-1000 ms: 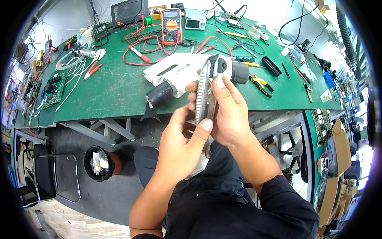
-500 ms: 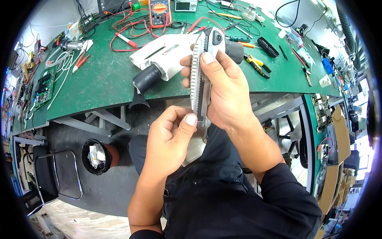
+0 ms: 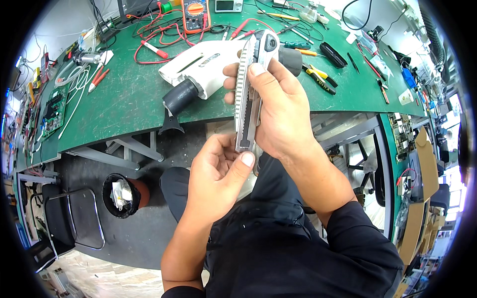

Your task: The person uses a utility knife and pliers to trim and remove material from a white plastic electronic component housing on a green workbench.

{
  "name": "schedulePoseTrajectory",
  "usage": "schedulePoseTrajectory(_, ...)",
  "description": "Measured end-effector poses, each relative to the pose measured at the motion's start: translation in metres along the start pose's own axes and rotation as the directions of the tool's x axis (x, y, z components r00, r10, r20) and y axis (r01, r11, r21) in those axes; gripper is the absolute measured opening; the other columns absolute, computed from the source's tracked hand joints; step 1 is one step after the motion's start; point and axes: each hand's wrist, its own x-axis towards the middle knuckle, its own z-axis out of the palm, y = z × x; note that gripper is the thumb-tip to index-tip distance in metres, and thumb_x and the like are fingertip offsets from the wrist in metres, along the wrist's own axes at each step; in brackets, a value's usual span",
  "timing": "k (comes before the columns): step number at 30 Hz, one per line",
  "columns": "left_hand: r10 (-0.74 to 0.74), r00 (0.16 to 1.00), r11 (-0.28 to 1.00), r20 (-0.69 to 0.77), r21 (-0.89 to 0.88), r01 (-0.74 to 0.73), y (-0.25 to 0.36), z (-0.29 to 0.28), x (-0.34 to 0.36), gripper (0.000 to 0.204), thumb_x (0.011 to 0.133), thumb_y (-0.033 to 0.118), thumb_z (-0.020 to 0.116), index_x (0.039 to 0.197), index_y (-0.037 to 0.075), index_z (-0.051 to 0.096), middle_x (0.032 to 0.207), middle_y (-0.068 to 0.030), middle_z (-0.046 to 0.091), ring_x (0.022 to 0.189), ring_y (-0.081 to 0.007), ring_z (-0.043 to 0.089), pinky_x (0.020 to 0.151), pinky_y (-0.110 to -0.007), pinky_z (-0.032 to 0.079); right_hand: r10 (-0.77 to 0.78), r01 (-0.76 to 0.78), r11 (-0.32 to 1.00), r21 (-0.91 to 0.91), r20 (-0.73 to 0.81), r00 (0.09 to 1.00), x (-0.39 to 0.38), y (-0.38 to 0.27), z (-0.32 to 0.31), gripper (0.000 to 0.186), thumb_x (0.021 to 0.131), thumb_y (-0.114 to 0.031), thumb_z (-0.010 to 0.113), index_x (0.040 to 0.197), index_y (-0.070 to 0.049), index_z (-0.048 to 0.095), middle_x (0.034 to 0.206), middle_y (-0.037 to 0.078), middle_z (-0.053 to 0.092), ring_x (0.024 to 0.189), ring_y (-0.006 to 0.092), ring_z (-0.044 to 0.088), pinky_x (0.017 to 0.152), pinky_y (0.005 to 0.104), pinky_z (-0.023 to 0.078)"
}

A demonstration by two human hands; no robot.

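Note:
My right hand [image 3: 283, 107] grips a long silver-grey toothed part [image 3: 244, 111] with a ribbed outer edge, a dark toothed slot along its face and a rounded dark button at its top. The thumb presses on its face and the fingers wrap behind. My left hand [image 3: 218, 171] is curled at its lower end, the thumb just under the tip and the index finger partly hidden behind it. Beyond, on the green bench [image 3: 124, 99], lies a white housing [image 3: 198, 62] with a black cylindrical end [image 3: 180, 97] and a black fan-shaped nozzle [image 3: 171, 124].
An orange multimeter [image 3: 196, 15] with red and black leads stands at the back. Yellow-black pliers [image 3: 320, 79], a black case [image 3: 333, 54] and screwdrivers lie to the right. A circuit board [image 3: 55, 111] rests at left. A lined bin [image 3: 121, 196] and a chair [image 3: 62, 216] stand below.
My left thumb has slid down off the face of the toothed part to its lower tip, and the part's lower end has swung slightly left. My right hand keeps its grip.

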Motion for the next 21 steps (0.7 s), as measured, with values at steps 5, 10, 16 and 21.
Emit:
schedulePoseTrajectory(5,-0.085,0.996,0.991,-0.005,-0.106,0.084,-0.015,-0.006,-0.005,0.020,0.093,0.017,0.071,0.099,0.001,0.059,0.087,-0.0047,0.064,0.078,-0.0108,0.059,0.073,-0.026,0.048,-0.039,0.039,0.999,0.001,-0.017,0.999,0.001,0.002,0.000,0.026,0.103,-0.017,0.052,0.122,-0.001,0.056,0.107,0.013,0.068,0.092,0.0159,0.067,0.078,0.0314,0.058)
schedulePoseTrajectory(10,-0.116,0.991,0.969,-0.063,-0.225,0.099,-0.017,0.002,-0.005,0.018,0.093,0.017,0.070,0.096,0.003,0.059,0.084,-0.0054,0.064,0.077,-0.0125,0.060,0.071,-0.027,0.048,-0.069,0.069,0.997,-0.035,-0.012,0.998,0.000,0.002,0.001,0.027,0.103,-0.018,0.052,0.123,0.000,0.055,0.108,0.013,0.068,0.093,0.0163,0.066,0.079,0.0316,0.057)
schedulePoseTrajectory(16,-0.078,0.994,0.959,-0.082,-0.279,0.052,-0.022,0.006,-0.004,0.017,0.094,0.016,0.069,0.094,0.003,0.059,0.086,-0.0072,0.065,0.079,-0.0138,0.060,0.074,-0.029,0.047,-0.079,0.078,0.997,-0.015,-0.028,0.997,0.001,0.002,0.001,0.029,0.103,-0.019,0.051,0.124,0.001,0.054,0.108,0.013,0.066,0.093,0.0185,0.066,0.079,0.0336,0.058)
schedulePoseTrajectory(21,-0.027,0.993,0.957,-0.117,-0.291,-0.008,-0.025,0.008,-0.004,0.021,0.094,0.017,0.070,0.096,0.003,0.056,0.090,-0.0087,0.067,0.079,-0.0127,0.061,0.071,-0.028,0.052,-0.070,0.071,0.997,0.012,-0.048,0.996,0.001,0.004,-0.001,0.028,0.104,-0.018,0.049,0.124,0.001,0.053,0.109,0.014,0.065,0.094,0.0212,0.067,0.079,0.0367,0.060)
